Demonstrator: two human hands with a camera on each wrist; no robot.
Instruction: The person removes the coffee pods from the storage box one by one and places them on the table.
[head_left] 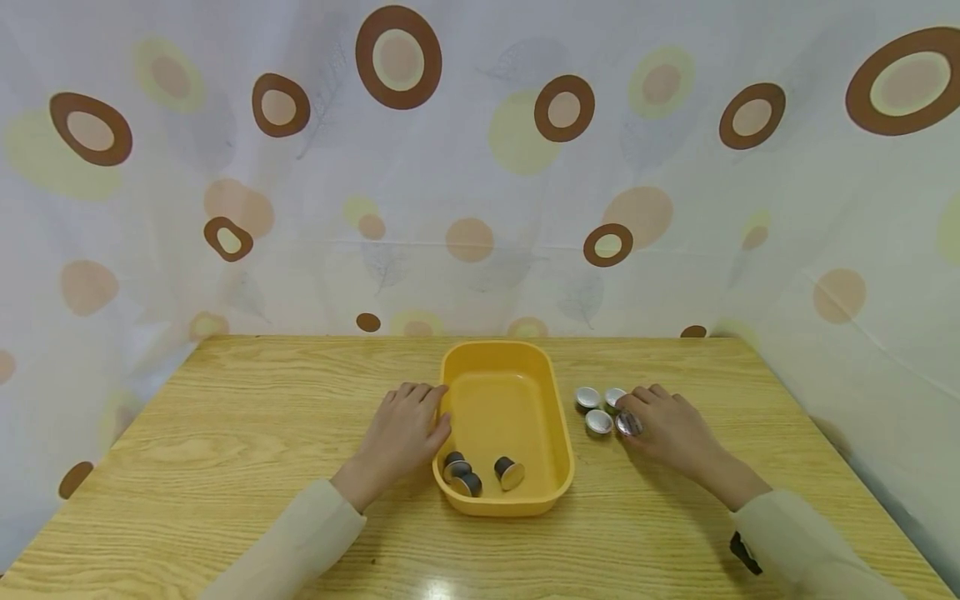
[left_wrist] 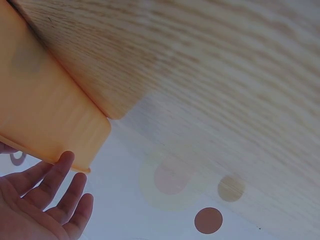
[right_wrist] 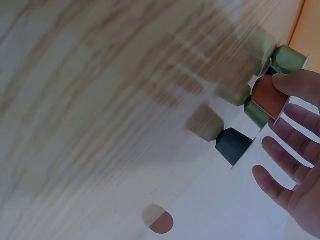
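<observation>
My left hand rests against the left rim of a yellow-orange plastic tray. In the left wrist view, its fingers are spread and a fingertip touches the tray's edge. To the right of the tray, my right hand pinches an orange-brown coffee capsule between thumb and forefinger. That capsule's silver lid is tilted. Beside it stand a dark capsule and two green capsules, lids up in the head view.
Inside the tray's near end lie three dark capsules with pale gold lids, one apart from the other two. The wooden table extends on both sides. Behind it hangs a patterned curtain.
</observation>
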